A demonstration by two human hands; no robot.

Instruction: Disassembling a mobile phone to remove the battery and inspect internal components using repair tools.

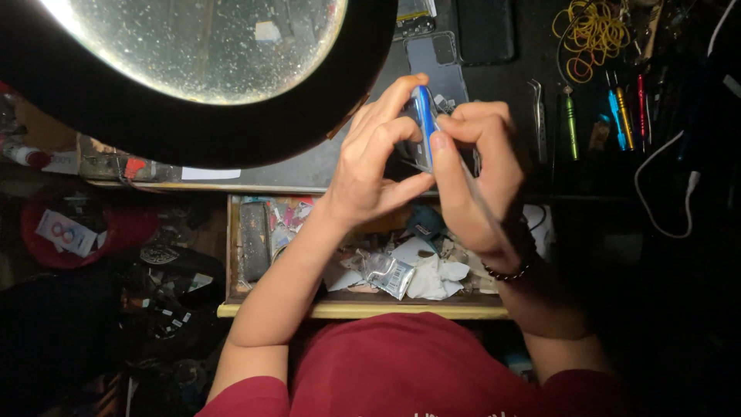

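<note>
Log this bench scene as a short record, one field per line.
left hand: left hand grips the blue phone held on edge
right hand: right hand pinches the phone's edge, with a thin tool at the frame
above: round magnifier lamp
bench: tweezers, green screwdriver, yellow rubber bands
below: open wooden drawer full of scraps
lighting: dim, right side dark

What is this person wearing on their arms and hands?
Both hands are bare, with no gloves or rings that I can make out. The left hand and forearm carry nothing. The right hand has a dark beaded bracelet at the wrist. The forearms are uncovered; short red sleeves of a red shirt end above the elbows.
</note>
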